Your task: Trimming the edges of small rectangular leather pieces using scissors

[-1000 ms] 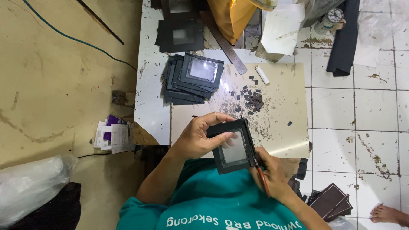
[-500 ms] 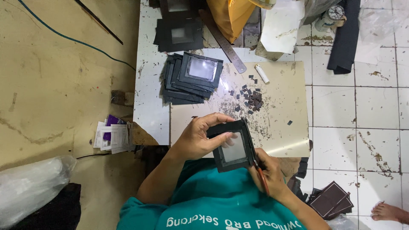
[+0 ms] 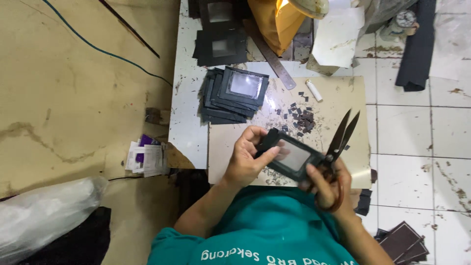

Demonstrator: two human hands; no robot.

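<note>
My left hand (image 3: 247,162) grips a black rectangular frame with a clear window (image 3: 290,157), holding it tilted above the beige work board (image 3: 245,128). My right hand (image 3: 327,184) touches the frame's right end and holds scissors (image 3: 339,142) with red handles. Their dark blades point up and away, slightly parted, just right of the frame. Small dark offcuts (image 3: 299,117) lie scattered on the board beyond the frame.
A stack of black windowed frames (image 3: 234,94) lies on the white table (image 3: 189,122), with more frames (image 3: 221,46) behind it. A metal ruler (image 3: 270,56), a white lighter (image 3: 314,90), an orange bag (image 3: 277,22) and paper lie farther back. Dark pieces (image 3: 402,240) rest on the tiled floor.
The frame has been turned from nearly upright to a slant. The scissors, earlier tucked low beside it, now stick up at its right end with blades showing.
</note>
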